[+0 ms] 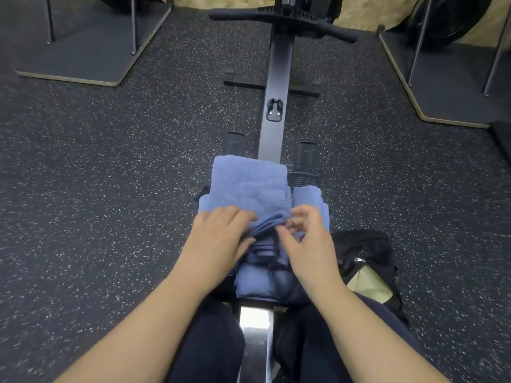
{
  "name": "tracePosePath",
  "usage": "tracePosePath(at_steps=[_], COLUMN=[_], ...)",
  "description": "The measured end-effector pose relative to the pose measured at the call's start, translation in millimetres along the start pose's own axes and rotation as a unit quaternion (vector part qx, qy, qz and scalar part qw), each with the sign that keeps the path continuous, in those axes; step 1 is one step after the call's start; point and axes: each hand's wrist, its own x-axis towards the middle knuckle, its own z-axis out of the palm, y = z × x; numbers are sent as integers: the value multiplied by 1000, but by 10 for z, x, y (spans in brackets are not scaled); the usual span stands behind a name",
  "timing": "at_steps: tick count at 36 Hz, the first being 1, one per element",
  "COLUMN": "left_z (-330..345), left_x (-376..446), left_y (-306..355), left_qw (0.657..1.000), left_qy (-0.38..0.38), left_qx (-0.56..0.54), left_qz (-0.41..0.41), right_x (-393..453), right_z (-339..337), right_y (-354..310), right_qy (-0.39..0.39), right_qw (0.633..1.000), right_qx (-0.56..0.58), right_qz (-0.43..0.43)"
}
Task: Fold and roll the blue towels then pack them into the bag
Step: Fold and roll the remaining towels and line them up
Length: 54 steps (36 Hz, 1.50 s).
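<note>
A folded blue towel (pixel 247 186) lies on the rowing machine's seat in front of me, over a stack of more blue towels (pixel 262 280). A rolled blue towel (pixel 307 197) sits to its right. My left hand (pixel 221 239) lies on the towel's near edge with its fingers over the bunched folds. My right hand (pixel 309 241) pinches the same edge with curled fingers. A black bag (pixel 365 250) with a pale lining stands on the floor at my right, its zip open.
The rowing machine's rail (pixel 276 106) runs away from me to its handle (pixel 282 23). Footrests (pixel 305 161) flank the rail just past the towels. Dark speckled rubber floor (pixel 110 189) lies all round. Platforms with metal legs (pixel 91 45) stand far left and right.
</note>
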Motion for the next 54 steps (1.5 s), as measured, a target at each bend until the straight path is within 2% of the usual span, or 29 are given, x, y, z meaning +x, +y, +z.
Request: tracePosePath(at_steps=[4, 8, 13, 20, 23, 29, 36, 40, 43, 49, 52, 54], left_z=[13, 53, 141, 63, 39, 124, 171, 132, 92, 82, 105, 124], left_x=[87, 87, 91, 105, 90, 18, -32, -58, -68, -64, -45, -44], left_y=[97, 73, 48, 86, 86, 50, 68, 59, 39, -10, -36, -52], left_qw=[997, 995, 997, 997, 995, 993, 989, 990, 995, 993, 992, 993], left_qy=[-34, -39, -50, 36, 46, -25, -48, -54, -31, 4, 4, 13], left_qx=[-68, -90, -64, -53, -32, 1, 33, 23, 11, 98, 111, 104], left_qz=[17, 18, 20, 49, 77, 113, 134, 126, 94, 69, 54, 50], right_x=[-13, -28, 4, -35, -87, -75, -73, -63, -47, -40, -41, -45], right_z=[4, 34, 99, 64, -4, -25, -14, -31, -52, -85, -84, -69], right_y=[-1, 74, 108, -1, -44, 31, 68, 97, 99, 92, 83, 86], right_qy=[4, -17, -29, -1, 3, -18, -71, -88, -87, -83, -98, -80], right_qw=[999, 998, 996, 999, 998, 997, 997, 995, 994, 994, 991, 983], right_qx=[-37, -53, -53, 14, 36, 53, -28, -48, -43, -40, -82, -162], right_qz=[-2, 39, 60, 53, 48, 53, -13, 16, 43, 56, 41, -15])
